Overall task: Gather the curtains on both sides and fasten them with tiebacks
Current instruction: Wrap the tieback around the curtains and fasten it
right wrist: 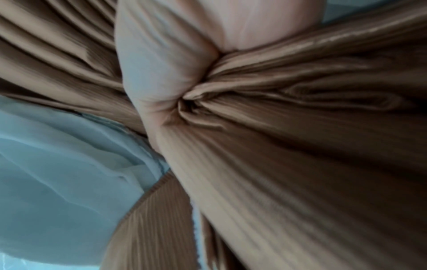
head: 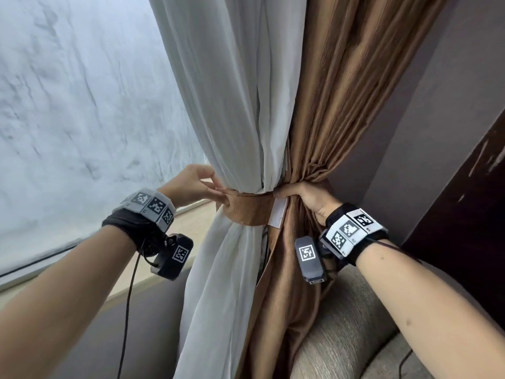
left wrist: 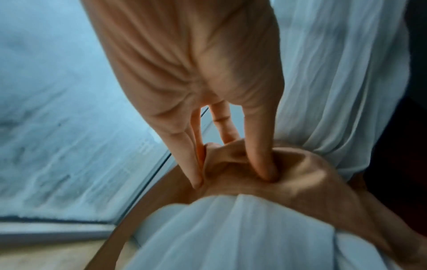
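Note:
A white sheer curtain [head: 232, 105] and a brown curtain [head: 341, 91] hang gathered together at the window's right side. A brown tieback band [head: 250, 210] wraps the front of the bundle, its white fastener end [head: 278, 213] hanging loose. My left hand [head: 196, 184] pinches the band's left end [left wrist: 233, 164] between thumb and fingers. My right hand [head: 303, 195] grips the bunched brown curtain [right wrist: 300, 91] at the band's right end, the thumb [right wrist: 161, 76] pressed into the folds. Its fingers are hidden behind the fabric.
Frosted window glass [head: 82, 105] fills the left, with a pale sill [head: 191, 222] below it. A grey upholstered sofa arm [head: 349, 337] sits under my right forearm. A dark wooden panel [head: 464, 214] stands at the right. A black cable [head: 128, 310] hangs from my left wrist.

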`<state>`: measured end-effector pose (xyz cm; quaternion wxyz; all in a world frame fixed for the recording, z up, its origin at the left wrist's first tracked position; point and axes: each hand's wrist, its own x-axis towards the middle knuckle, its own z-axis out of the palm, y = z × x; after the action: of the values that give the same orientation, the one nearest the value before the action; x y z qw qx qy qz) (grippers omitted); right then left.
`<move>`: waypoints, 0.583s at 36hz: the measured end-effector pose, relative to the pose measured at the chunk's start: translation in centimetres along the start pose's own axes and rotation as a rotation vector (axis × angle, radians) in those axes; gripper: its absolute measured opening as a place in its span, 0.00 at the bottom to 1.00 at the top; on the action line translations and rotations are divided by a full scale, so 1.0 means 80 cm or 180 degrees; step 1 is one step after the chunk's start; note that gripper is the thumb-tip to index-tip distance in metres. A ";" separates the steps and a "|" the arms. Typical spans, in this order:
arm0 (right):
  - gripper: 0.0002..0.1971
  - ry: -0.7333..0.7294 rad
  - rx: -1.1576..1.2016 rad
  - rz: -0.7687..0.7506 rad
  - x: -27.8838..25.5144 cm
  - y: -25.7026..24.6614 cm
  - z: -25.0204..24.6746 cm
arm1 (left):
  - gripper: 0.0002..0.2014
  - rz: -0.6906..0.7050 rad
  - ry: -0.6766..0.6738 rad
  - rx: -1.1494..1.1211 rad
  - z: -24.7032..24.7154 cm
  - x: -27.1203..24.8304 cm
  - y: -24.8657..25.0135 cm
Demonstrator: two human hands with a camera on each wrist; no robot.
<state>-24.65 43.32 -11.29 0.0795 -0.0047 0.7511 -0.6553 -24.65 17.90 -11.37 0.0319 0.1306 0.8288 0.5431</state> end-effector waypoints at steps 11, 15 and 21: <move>0.12 -0.0208 0.0013 0.0181 0.000 -0.001 0.001 | 0.15 0.0568 -0.0207 0.1545 -0.027 -0.016 0.027; 0.06 -0.0236 -0.0012 0.0201 -0.003 -0.002 0.001 | 0.10 0.0956 0.0525 0.2419 -0.028 -0.016 0.027; 0.04 -0.0287 -0.0048 0.0095 -0.006 -0.007 0.003 | 0.11 0.1921 0.0348 0.3669 -0.028 -0.023 0.018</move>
<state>-24.22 43.08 -10.74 0.1230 -0.0236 0.7517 -0.6475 -23.03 15.99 -9.32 -0.2393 0.3260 0.9146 0.0025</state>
